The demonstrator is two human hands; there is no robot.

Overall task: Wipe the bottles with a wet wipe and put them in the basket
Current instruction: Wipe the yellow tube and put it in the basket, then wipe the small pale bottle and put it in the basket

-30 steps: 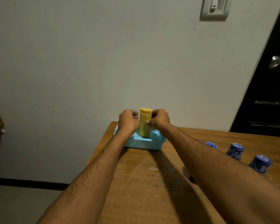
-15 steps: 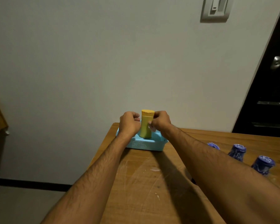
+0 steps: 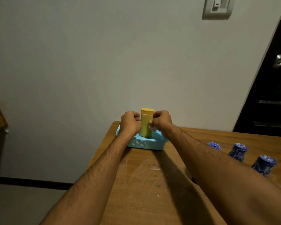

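My forearms cross the wooden desk (image 3: 144, 184). Three blue bottles (image 3: 238, 151) stand right of the basket (image 3: 143, 143), well apart. Yellow bottle (image 3: 146, 124) upright in the basket, cap up, long axis vertical. Left hand (image 3: 131, 122) and right hand (image 3: 162, 121) curl round its sides; something whitish at right fingertips, unclear.

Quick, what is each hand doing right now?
Left hand: curled on the yellow bottle, holding it upright in the basket.
Right hand: grips the same bottle, pinching something whitish.
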